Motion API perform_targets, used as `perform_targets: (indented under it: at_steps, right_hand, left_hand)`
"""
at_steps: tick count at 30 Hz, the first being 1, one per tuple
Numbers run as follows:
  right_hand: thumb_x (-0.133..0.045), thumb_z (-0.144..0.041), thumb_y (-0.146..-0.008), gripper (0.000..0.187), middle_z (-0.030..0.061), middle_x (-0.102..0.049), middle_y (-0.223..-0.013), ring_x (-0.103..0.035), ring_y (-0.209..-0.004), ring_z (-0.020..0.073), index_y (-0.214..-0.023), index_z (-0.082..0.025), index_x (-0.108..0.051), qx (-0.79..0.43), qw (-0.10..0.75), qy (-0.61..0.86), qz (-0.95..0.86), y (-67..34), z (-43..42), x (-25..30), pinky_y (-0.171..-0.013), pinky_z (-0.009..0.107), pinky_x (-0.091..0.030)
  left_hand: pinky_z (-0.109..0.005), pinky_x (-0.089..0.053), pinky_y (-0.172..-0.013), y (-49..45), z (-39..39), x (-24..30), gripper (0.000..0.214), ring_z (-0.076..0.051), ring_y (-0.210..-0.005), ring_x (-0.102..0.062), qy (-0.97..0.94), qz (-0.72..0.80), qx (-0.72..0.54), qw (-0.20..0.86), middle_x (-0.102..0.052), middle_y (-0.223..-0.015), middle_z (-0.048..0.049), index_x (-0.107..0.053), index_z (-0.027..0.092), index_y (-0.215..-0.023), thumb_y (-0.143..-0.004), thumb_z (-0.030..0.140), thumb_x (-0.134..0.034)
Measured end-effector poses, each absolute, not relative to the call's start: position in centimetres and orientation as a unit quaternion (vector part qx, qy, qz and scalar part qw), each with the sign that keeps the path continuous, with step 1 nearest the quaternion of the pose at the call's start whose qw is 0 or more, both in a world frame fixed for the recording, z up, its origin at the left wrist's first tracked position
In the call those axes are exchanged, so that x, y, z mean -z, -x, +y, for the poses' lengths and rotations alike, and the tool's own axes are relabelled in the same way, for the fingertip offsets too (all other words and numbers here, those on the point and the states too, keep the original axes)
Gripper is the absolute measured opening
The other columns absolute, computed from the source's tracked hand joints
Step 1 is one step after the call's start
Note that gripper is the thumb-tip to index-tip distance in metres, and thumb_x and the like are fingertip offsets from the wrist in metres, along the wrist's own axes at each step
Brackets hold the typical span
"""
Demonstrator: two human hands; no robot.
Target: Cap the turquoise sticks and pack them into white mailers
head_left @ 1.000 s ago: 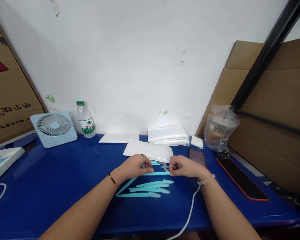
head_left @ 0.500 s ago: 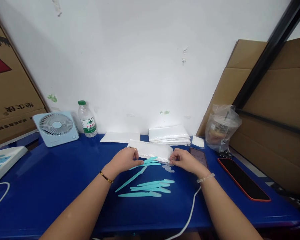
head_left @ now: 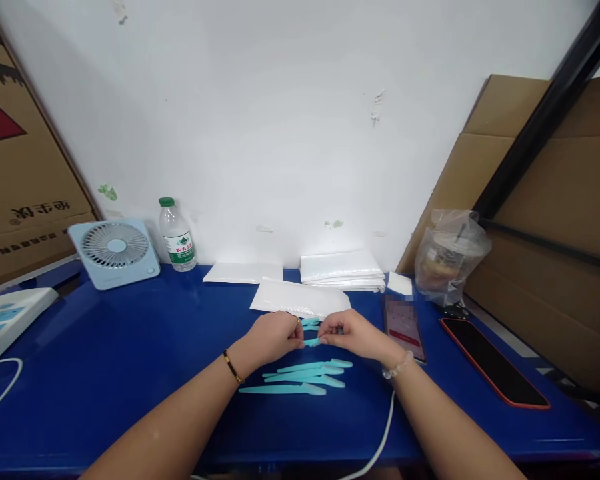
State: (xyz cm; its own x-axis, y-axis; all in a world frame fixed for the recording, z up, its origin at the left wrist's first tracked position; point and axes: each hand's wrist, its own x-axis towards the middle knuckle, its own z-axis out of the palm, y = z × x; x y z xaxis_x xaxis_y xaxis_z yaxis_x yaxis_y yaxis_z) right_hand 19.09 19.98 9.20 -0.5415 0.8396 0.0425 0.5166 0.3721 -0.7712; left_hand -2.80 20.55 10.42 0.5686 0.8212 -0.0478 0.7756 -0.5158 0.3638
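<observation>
My left hand (head_left: 274, 335) and my right hand (head_left: 347, 335) meet over the blue table (head_left: 130, 347), fingers pinched together on a small turquoise plastic piece (head_left: 311, 342) held between them. More turquoise pieces (head_left: 310, 323) peek out just behind the fingers. In front of the hands lie several long turquoise sticks (head_left: 300, 377) side by side. Right behind the hands lies a white plastic pouch (head_left: 300, 301).
A stack of white pouches (head_left: 341, 268) and a flat white sheet (head_left: 243, 272) lie by the wall. Small fan (head_left: 114, 252) and water bottle (head_left: 177, 236) stand back left. Two phones (head_left: 405, 321) (head_left: 495, 360), a bagged drink cup (head_left: 449, 257) and cardboard are at right. A white cable (head_left: 375, 440) runs forward.
Both hands drew together and back toward me from the pouch's edge, now pinching one turquoise piece between them. The diagonal stick that lay under my left hand is gone from view. The nearer phone's screen lit up.
</observation>
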Motion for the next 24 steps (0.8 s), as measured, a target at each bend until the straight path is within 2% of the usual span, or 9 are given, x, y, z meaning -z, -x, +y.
perform_targets:
  at_steps: [3,5,7,9,11,13,17,21,24]
  right_hand:
    - [-0.058,-0.039,-0.079,0.027,0.0029,-0.063,-0.066,-0.053,-0.058,0.0123,-0.080,-0.014,-0.069,-0.343,0.232,0.457,-0.787,-20.5,20.3,-9.7,-0.055,0.023,-0.041]
    - [-0.059,-0.039,-0.079,0.026,0.0044,-0.065,-0.073,-0.055,-0.062,0.0136,-0.080,-0.015,-0.069,-0.299,0.239,0.478,-0.790,-21.4,20.4,-9.8,-0.058,0.024,-0.042]
    - [-0.063,-0.040,-0.075,0.026,0.0052,-0.065,-0.082,-0.055,-0.066,0.0146,-0.085,-0.017,-0.069,-0.255,0.245,0.490,-0.797,-22.0,20.6,-9.7,-0.061,0.026,-0.043]
    - [-0.068,-0.042,-0.070,0.033,0.0053,-0.063,-0.089,-0.054,-0.068,0.0148,-0.094,-0.019,-0.067,-0.235,0.236,0.489,-0.806,-22.3,20.6,-9.4,-0.062,0.026,-0.043]
    - [-0.072,-0.042,-0.065,0.040,0.0047,-0.061,-0.091,-0.054,-0.068,0.0147,-0.099,-0.021,-0.066,-0.240,0.214,0.480,-0.816,-22.3,20.6,-9.1,-0.060,0.025,-0.043]
    - [-0.073,-0.041,-0.065,0.037,0.0040,-0.059,-0.090,-0.053,-0.067,0.0142,-0.096,-0.022,-0.067,-0.246,0.197,0.475,-0.822,-22.2,20.6,-9.0,-0.059,0.025,-0.043]
    - [-0.058,-0.038,-0.080,0.022,0.0039,-0.059,-0.087,-0.054,-0.068,0.0140,-0.088,-0.020,-0.067,-0.229,0.209,0.479,-0.821,-22.4,20.8,-9.0,-0.063,0.026,-0.043]
    - [-0.044,-0.034,-0.089,0.032,0.0050,-0.060,-0.085,-0.056,-0.073,0.0157,-0.070,-0.017,-0.065,-0.187,0.201,0.488,-0.828,-23.3,21.2,-9.1,-0.069,0.028,-0.043]
    - [-0.044,-0.031,-0.089,0.031,0.0057,-0.060,-0.089,-0.056,-0.078,0.0172,-0.072,-0.018,-0.066,-0.169,0.200,0.493,-0.830,-23.6,21.3,-9.1,-0.073,0.030,-0.043]
  left_hand:
    - [-0.024,-0.036,-0.060,3.3,21.3,-10.2,0.013,-0.016,-0.075,-0.057,-0.865,0.466,-0.091,0.161,-0.066,-0.081,-0.0005,-0.066,0.023,-0.079,-0.076,0.032,-0.057]
    - [-0.025,-0.040,-0.069,3.6,21.9,-9.6,0.018,-0.019,-0.087,-0.056,-0.867,0.464,-0.119,0.138,-0.064,-0.092,-0.0024,-0.066,0.023,-0.087,-0.074,0.034,-0.060]
    - [-0.028,-0.041,-0.078,3.9,22.3,-9.0,0.029,-0.022,-0.099,-0.051,-0.873,0.451,-0.138,0.125,-0.061,-0.103,-0.0041,-0.063,0.023,-0.098,-0.072,0.036,-0.063]
    - [-0.029,-0.040,-0.083,4.0,22.7,-8.4,0.035,-0.022,-0.103,-0.049,-0.879,0.435,-0.141,0.134,-0.058,-0.107,-0.0051,-0.061,0.022,-0.104,-0.073,0.038,-0.063]
    - [-0.028,-0.041,-0.081,4.1,22.8,-8.2,0.031,-0.021,-0.099,-0.051,-0.884,0.421,-0.129,0.154,-0.059,-0.103,-0.0050,-0.061,0.021,-0.102,-0.075,0.036,-0.061]
    - [-0.027,-0.041,-0.075,4.2,22.8,-8.4,0.026,-0.019,-0.092,-0.053,-0.888,0.411,-0.119,0.171,-0.059,-0.098,-0.0039,-0.062,0.021,-0.098,-0.075,0.034,-0.061]
    - [-0.025,-0.039,-0.067,4.7,22.4,-9.4,0.025,-0.017,-0.083,-0.054,-0.893,0.389,-0.091,0.209,-0.059,-0.092,-0.0019,-0.062,0.023,-0.095,-0.073,0.036,-0.062]
    - [-0.025,-0.039,-0.066,4.8,22.1,-9.9,0.027,-0.017,-0.083,-0.054,-0.895,0.384,-0.082,0.214,-0.059,-0.092,-0.0019,-0.063,0.024,-0.096,-0.072,0.037,-0.063]
    - [-0.025,-0.039,-0.067,4.7,22.0,-10.0,0.027,-0.018,-0.083,-0.054,-0.896,0.382,-0.081,0.213,-0.058,-0.091,-0.0020,-0.063,0.023,-0.094,-0.072,0.038,-0.063]
